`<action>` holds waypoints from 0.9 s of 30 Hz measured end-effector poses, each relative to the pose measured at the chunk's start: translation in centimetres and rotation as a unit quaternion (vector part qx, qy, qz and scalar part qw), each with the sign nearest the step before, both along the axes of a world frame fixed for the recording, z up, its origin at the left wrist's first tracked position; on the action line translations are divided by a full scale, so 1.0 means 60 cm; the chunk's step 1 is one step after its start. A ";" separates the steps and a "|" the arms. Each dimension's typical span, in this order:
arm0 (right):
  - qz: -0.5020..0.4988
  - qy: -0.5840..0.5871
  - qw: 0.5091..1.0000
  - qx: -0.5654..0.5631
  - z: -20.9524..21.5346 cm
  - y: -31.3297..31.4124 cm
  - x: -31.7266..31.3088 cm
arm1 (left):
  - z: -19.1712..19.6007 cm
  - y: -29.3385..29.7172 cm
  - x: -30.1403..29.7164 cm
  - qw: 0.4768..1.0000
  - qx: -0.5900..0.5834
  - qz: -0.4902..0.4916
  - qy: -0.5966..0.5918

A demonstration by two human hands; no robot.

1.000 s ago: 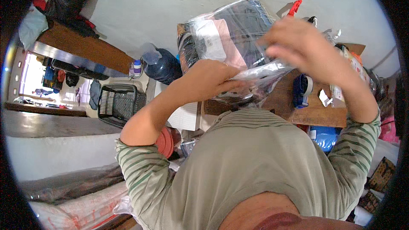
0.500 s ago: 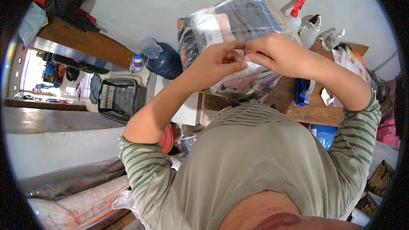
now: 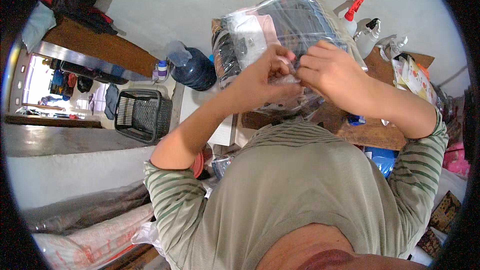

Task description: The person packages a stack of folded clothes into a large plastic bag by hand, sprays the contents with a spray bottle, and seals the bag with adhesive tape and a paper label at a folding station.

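A clear plastic bag [image 3: 280, 25] stuffed with folded dark, white and pink clothes stands on the wooden table [image 3: 372, 132] in front of me. My left hand [image 3: 262, 72] pinches the bag's near edge with fingers closed on the plastic. My right hand [image 3: 327, 67] grips the same edge right beside it, the fingertips of both hands nearly touching. The lower part of the bag is hidden behind my hands and forearms.
Two spray bottles [image 3: 362, 22] stand at the table's far side, colourful packets [image 3: 412, 72] at its right. A blue water jug [image 3: 192, 70] and a black mesh basket [image 3: 142, 115] sit on the floor to the left. Sacks [image 3: 90, 240] lie at lower left.
Both hands have come down from over the bag and met at its near edge. The bag has shifted slightly up in the view, and the spray bottles show behind it.
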State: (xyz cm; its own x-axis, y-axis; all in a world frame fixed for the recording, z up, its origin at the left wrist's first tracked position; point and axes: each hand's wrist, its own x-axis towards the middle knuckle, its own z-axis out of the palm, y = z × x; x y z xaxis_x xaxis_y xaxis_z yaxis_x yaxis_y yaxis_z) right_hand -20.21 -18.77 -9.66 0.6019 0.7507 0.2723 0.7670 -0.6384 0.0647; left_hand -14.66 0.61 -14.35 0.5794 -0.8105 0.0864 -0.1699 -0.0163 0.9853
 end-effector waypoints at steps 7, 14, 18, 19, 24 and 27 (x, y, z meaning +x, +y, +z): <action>-0.010 0.131 0.986 0.102 -0.017 -0.014 0.030 | 0.036 0.031 0.004 0.937 0.184 -0.005 -0.296; -0.026 0.119 0.991 0.046 -0.007 -0.007 0.017 | 0.002 0.016 -0.013 0.877 0.169 0.030 -0.448; -0.053 0.094 0.993 0.040 -0.013 -0.007 0.009 | -0.048 -0.004 -0.038 0.806 0.129 0.152 -0.557; -0.055 0.082 0.994 0.046 -0.013 -0.008 0.008 | -0.056 -0.003 -0.041 0.791 0.107 0.188 -0.572; -0.058 0.060 0.996 0.041 -0.008 -0.008 0.004 | -0.030 0.004 -0.037 0.867 0.180 0.155 -0.438; -0.062 0.049 0.996 0.044 -0.003 -0.012 0.004 | 0.006 0.021 -0.021 0.946 0.190 0.106 -0.239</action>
State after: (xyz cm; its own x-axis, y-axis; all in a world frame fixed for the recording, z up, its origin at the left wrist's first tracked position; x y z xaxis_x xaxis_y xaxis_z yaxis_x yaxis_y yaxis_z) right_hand -19.97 -19.52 -9.86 0.7153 0.6450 0.2689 0.6819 -0.7284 -0.0667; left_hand -15.94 1.88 -14.00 0.7004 -0.7061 0.1044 -0.5476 -0.4378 0.7131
